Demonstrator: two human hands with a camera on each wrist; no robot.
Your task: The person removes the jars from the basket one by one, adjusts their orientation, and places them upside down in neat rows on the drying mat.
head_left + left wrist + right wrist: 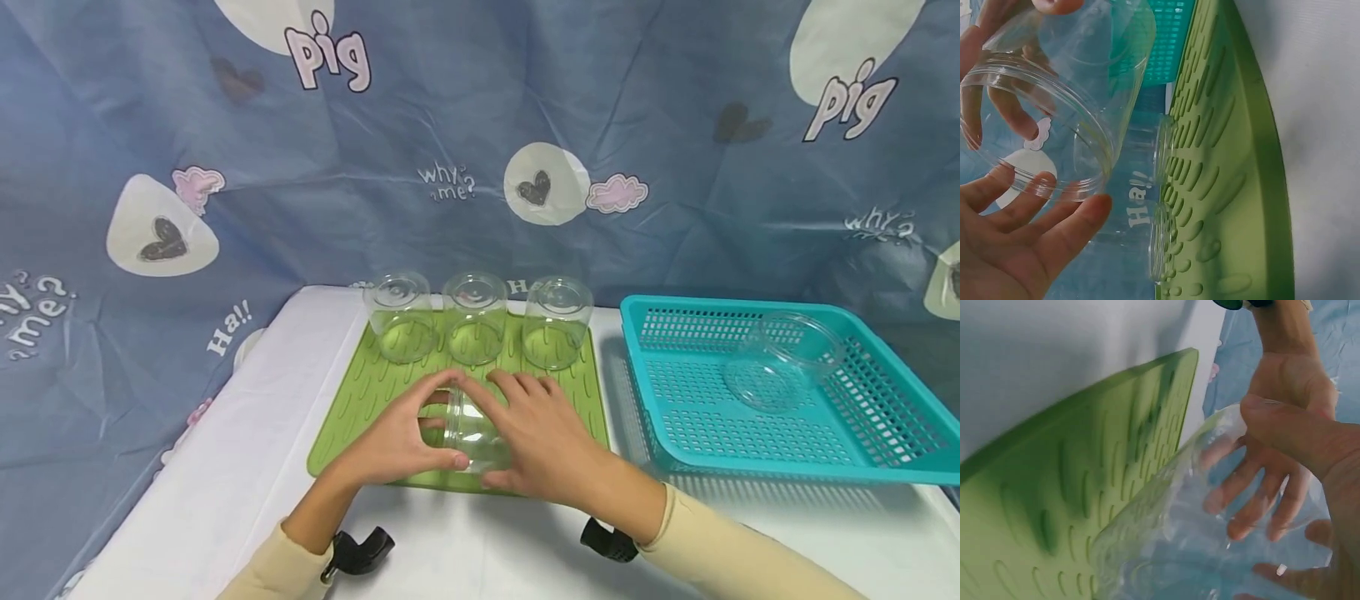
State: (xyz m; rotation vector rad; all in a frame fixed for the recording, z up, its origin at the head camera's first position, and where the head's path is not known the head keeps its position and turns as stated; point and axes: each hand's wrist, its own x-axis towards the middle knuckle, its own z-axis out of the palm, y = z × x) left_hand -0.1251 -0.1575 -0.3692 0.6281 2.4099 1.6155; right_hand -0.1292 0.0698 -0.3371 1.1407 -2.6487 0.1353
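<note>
A clear glass jar is held on its side above the green mat, its mouth toward the left hand. My right hand grips the jar's body, thumb on the near side and fingers over the far side. Around the rim my left hand curves, its fingertips touching the edge in the left wrist view. Through the glass the left hand's fingers show in the right wrist view. Three similar jars, a left one, a middle one and a right one, stand upside down along the mat's back.
A turquoise basket stands right of the mat, with one clear jar tilted inside. White cloth covers the table. A blue printed sheet hangs behind.
</note>
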